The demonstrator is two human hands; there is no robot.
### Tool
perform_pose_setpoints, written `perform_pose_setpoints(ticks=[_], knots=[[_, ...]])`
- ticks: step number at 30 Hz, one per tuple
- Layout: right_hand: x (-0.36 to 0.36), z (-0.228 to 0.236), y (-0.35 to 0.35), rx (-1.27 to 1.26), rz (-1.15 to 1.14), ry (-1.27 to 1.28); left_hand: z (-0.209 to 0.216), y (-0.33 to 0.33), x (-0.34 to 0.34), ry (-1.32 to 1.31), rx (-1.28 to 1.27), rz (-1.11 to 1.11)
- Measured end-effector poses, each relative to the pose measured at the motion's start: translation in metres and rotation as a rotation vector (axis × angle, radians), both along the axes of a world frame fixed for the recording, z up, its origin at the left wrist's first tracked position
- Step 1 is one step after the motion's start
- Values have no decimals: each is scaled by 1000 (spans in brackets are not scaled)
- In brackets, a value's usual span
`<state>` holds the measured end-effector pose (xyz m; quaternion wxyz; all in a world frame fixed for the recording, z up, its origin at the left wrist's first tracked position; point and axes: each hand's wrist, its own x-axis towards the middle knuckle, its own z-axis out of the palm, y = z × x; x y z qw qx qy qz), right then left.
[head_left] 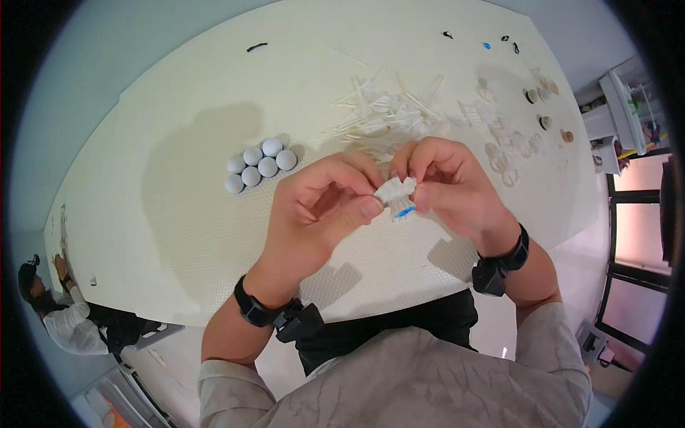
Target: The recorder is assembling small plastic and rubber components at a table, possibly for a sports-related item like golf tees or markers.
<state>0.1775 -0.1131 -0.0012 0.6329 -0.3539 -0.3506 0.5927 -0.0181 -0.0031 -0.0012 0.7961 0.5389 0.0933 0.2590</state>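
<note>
Between my two hands is a small white pleated piece (pixel 394 191) with a bright blue bit at its lower edge. My left hand (pixel 321 207) pinches its left side between thumb and fingers. The thumb and fingers of my right hand (pixel 453 182) close on its right side. Part of the piece is hidden behind the fingertips. Just past my hands lies a loose pile of pale and see-through strips (pixel 392 107). To the left of my left hand, several white balls (pixel 267 167) sit close together in two rows.
The white textured table (pixel 193 235) curves around me. Clear rings (pixel 505 160) and small round pieces (pixel 546 123) lie on the right. Small black and blue bits (pixel 486 46) are at the far right, a short black strip (pixel 257 47) at the back. Another person (pixel 68 314) sits far left.
</note>
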Motion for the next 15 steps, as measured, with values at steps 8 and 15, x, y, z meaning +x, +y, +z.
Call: perform_pose_setpoints(ticks=[8,15], knots=[[2,-7,-1,32,63,68,5,-4,0,36,-40,13],[2,-8,-1,14,68,38,5,-4,-1,52,-53,-30]])
